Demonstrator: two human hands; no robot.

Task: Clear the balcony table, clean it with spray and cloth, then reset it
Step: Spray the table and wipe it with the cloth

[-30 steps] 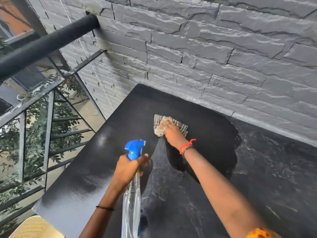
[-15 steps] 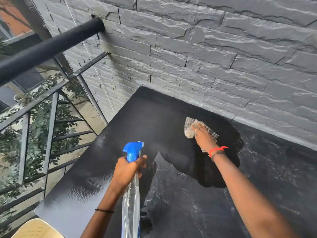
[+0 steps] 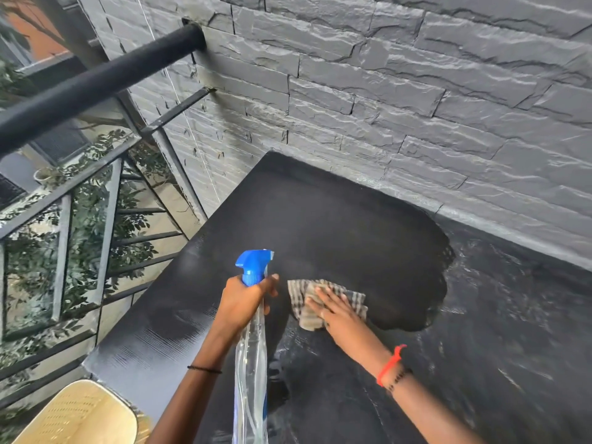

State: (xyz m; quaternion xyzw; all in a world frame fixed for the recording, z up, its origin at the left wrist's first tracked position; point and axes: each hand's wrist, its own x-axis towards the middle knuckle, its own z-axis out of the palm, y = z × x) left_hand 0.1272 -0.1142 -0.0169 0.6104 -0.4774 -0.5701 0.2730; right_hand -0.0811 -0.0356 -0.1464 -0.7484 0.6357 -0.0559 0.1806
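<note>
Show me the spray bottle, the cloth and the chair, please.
spray bottle (image 3: 253,264): head view, on its blue trigger top.
cloth (image 3: 298,298): head view, on its checked left corner.
chair (image 3: 80,415): head view, on its pale perforated surface.

- An outdoor balcony of a home.
- A black metal railing (image 3: 96,81) runs along the left, with leafy trees (image 3: 86,225) beyond and below it.
- A grey stone-clad wall (image 3: 384,91) closes the far side.
- A black table (image 3: 320,219) stands against that wall, with a woven chair (image 3: 83,415) near left.

Black railing (image 3: 96,84) meets stone wall (image 3: 416,91), seemingly a tan chair (image 3: 83,415) below
</note>
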